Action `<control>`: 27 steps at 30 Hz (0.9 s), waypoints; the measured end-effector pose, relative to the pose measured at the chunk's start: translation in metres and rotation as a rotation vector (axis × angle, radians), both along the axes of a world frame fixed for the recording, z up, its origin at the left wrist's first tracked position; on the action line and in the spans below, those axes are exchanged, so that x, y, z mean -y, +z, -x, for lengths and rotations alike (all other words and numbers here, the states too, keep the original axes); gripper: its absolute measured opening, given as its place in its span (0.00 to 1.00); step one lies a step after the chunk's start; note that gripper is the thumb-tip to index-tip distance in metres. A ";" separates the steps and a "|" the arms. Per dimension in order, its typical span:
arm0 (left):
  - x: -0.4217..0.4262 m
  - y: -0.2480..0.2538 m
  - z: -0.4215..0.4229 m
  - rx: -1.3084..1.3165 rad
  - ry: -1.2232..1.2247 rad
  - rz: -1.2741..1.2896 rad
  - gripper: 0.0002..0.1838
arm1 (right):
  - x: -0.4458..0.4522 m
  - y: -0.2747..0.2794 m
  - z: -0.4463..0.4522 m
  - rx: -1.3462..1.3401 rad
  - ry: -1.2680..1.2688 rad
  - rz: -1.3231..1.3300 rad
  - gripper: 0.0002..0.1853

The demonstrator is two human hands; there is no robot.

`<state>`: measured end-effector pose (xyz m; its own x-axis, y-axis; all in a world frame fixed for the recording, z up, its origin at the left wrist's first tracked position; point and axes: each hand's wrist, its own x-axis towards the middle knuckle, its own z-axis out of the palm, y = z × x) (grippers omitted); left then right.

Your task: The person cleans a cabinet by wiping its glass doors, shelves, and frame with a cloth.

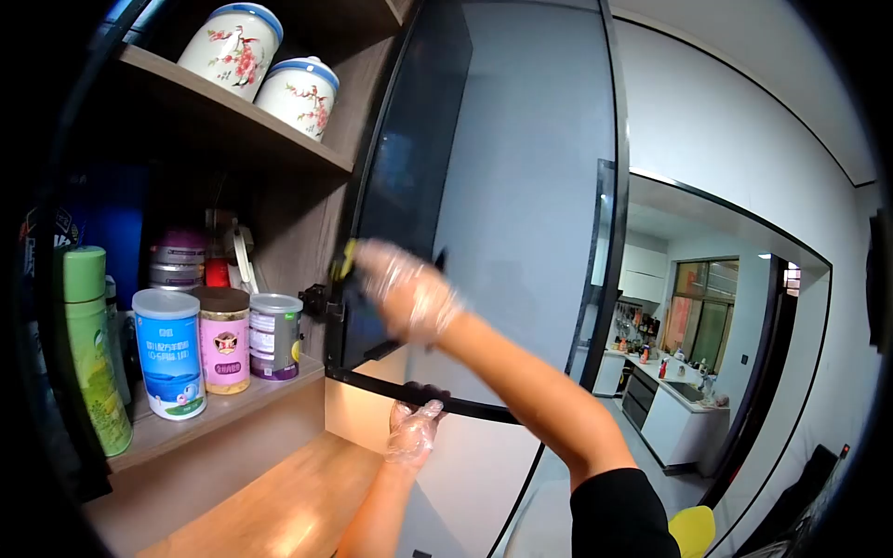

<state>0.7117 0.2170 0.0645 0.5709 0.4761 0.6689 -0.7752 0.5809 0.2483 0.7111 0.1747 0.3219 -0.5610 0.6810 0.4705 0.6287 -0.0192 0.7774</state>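
Right hand point(406, 293): plastic-gloved, blurry, by the hinge side of the glass cabinet door point(530, 186), yellowish thing point(350, 255) at its fingertips, can't tell the grip tbh
Left hand point(415, 433): gloved too, pinching the door's bottom frame
Blue formula tin point(169, 355), porcelain jars point(233, 54): shelved left of the door

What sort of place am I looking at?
Likely a home: the cabinet shelves hold flower-painted jars and what look like food canisters, and a kitchen counter with a sink shows beyond, on the right.
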 end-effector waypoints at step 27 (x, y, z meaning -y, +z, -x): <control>0.016 0.006 0.007 0.020 0.066 0.055 0.23 | -0.008 0.120 0.003 -0.002 0.094 -0.379 0.18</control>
